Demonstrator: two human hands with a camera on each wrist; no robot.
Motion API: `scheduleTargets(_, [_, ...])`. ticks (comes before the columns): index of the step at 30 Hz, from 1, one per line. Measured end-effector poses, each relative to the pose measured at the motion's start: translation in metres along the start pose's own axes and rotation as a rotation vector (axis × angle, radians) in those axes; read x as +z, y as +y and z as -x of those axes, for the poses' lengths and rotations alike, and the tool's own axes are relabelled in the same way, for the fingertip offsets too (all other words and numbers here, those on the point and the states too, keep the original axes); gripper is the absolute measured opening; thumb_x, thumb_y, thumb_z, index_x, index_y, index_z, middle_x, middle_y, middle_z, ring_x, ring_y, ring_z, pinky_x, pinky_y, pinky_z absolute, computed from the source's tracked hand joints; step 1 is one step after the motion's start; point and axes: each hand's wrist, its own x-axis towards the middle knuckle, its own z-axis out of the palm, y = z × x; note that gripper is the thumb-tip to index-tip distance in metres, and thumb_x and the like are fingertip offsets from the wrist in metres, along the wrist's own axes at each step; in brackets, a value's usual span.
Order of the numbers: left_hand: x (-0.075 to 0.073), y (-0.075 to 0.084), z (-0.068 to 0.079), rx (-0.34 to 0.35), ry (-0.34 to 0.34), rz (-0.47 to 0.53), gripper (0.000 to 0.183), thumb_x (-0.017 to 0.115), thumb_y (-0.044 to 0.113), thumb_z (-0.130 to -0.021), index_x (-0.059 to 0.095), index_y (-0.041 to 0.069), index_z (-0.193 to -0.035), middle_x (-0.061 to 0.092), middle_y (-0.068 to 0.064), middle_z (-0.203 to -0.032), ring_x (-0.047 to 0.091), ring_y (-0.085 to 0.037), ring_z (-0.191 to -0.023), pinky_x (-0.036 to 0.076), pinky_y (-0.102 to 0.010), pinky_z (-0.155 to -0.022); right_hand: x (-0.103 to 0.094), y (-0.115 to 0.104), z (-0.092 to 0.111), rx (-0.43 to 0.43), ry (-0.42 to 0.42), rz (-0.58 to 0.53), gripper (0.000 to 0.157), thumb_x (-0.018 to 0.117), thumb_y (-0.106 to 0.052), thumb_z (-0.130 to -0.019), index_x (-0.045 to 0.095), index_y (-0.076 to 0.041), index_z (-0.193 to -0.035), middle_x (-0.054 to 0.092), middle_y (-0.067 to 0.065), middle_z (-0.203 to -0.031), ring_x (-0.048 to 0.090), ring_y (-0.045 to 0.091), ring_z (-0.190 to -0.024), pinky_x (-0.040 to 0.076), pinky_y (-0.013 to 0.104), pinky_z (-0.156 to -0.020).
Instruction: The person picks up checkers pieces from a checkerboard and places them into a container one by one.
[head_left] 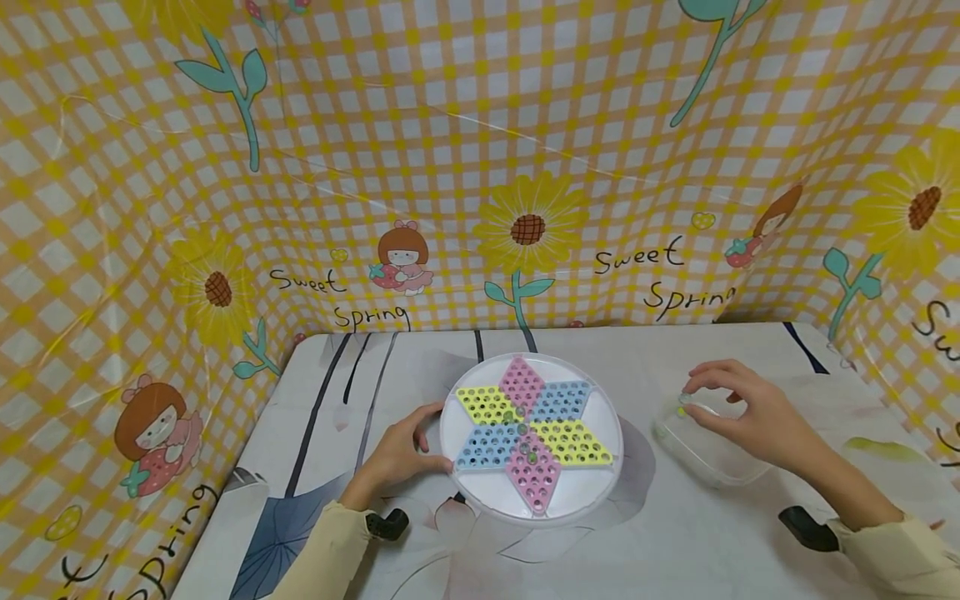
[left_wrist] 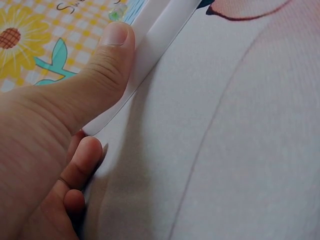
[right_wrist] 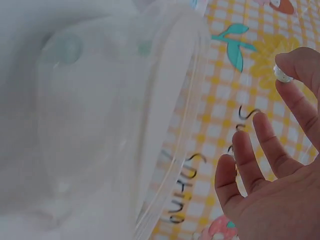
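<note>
A round white Chinese checkers board [head_left: 483, 490] with a pink, yellow and blue star of holes lies in the middle of the table. Several clear and green marbles [head_left: 532, 457] sit around its centre. At the board's left edge, my left hand [head_left: 401, 454] grips the rim, thumb [left_wrist: 112, 55] on top and fingers lower down beside it. To the right, my right hand [head_left: 757, 417] pinches a whitish clear marble [right_wrist: 282, 74] between thumb and forefinger, the other fingers spread. It is over a clear plastic box [head_left: 720, 467], where green marbles [right_wrist: 67, 49] show through the wall.
A white patterned cloth [head_left: 405, 367] covers the table. Behind and at both sides hangs a yellow checked sheet [head_left: 450, 167] with sunflowers. The box stands a short way right of the board. Black wrist bands [head_left: 387, 524] sit at both sleeves.
</note>
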Motion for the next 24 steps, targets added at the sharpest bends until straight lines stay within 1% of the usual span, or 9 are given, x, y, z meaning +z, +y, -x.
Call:
scheduleTargets(4, [0.000,0.000,0.001,0.000,0.003,0.008,0.096,0.097,0.028,-0.070,0.049,0.018,-0.152,0.055,0.000,-0.079,0.048,-0.015,-0.071,0.042,-0.029,-0.069,-0.006,0.010,0.010,0.028,0.017,0.000,0.039,0.090,-0.001,-0.074,0.072,-0.023,-0.102,0.060,-0.006,-0.118,0.050,-0.006,-0.101,0.042,0.018,-0.073])
scheduleTargets(9, [0.000,0.001,0.001,-0.003,0.007,0.012,0.096,0.097,0.027,-0.070,0.049,0.018,-0.152,0.055,0.000,-0.079,0.048,-0.014,-0.071,0.042,-0.029,-0.069,-0.009,0.016,0.020,0.058,0.028,0.012,0.040,0.090,0.000,-0.073,0.073,-0.022,-0.102,0.061,-0.003,-0.117,0.049,-0.009,-0.101,0.042,0.014,-0.073])
scheduleTargets(10, [-0.001,0.001,0.001,-0.004,0.007,0.012,0.096,0.097,0.027,-0.070,0.049,0.018,-0.152,0.055,0.000,-0.079,0.048,-0.014,-0.071,0.042,-0.029,-0.069,-0.010,0.017,0.021,0.061,0.031,0.012,0.040,0.090,0.000,-0.073,0.073,-0.021,-0.102,0.061,-0.001,-0.117,0.049,-0.009,-0.101,0.042,0.014,-0.073])
scheduleTargets(14, [-0.001,0.002,0.000,-0.008,0.007,0.011,0.096,0.097,0.027,-0.070,0.049,0.018,-0.152,0.055,0.000,-0.079,0.048,-0.014,-0.071,0.042,-0.029,-0.070,-0.010,0.021,0.023,0.072,0.035,0.011,0.041,0.090,0.000,-0.072,0.073,-0.021,-0.103,0.061,-0.003,-0.117,0.048,-0.012,-0.101,0.042,0.012,-0.073])
scheduleTargets(18, [-0.001,0.001,0.000,-0.011,0.003,0.012,0.096,0.097,0.028,-0.070,0.048,0.019,-0.152,0.055,-0.001,-0.079,0.048,-0.015,-0.071,0.042,-0.029,-0.070,-0.009,0.022,0.024,0.072,0.041,0.004,0.041,0.090,0.000,-0.072,0.073,-0.021,-0.103,0.061,-0.002,-0.116,0.049,-0.009,-0.101,0.041,0.012,-0.073])
scheduleTargets(21, [-0.001,0.000,0.001,-0.012,0.000,0.016,0.096,0.097,0.028,-0.070,0.048,0.020,-0.153,0.055,-0.001,-0.080,0.048,-0.015,-0.072,0.042,-0.030,-0.069,-0.008,0.022,0.025,0.103,0.037,-0.012,0.039,0.090,-0.001,-0.073,0.073,-0.021,-0.102,0.062,0.001,-0.116,0.049,-0.008,-0.101,0.041,0.012,-0.074])
scheduleTargets(24, [-0.001,0.001,0.001,-0.016,0.001,0.019,0.097,0.097,0.029,-0.069,0.049,0.020,-0.152,0.055,-0.001,-0.080,0.048,-0.015,-0.072,0.042,-0.030,-0.069,-0.006,0.022,0.027,0.151,0.006,-0.015,0.033,0.089,-0.005,-0.078,0.073,-0.023,-0.102,0.062,0.003,-0.118,0.046,-0.010,-0.102,0.041,0.012,-0.074])
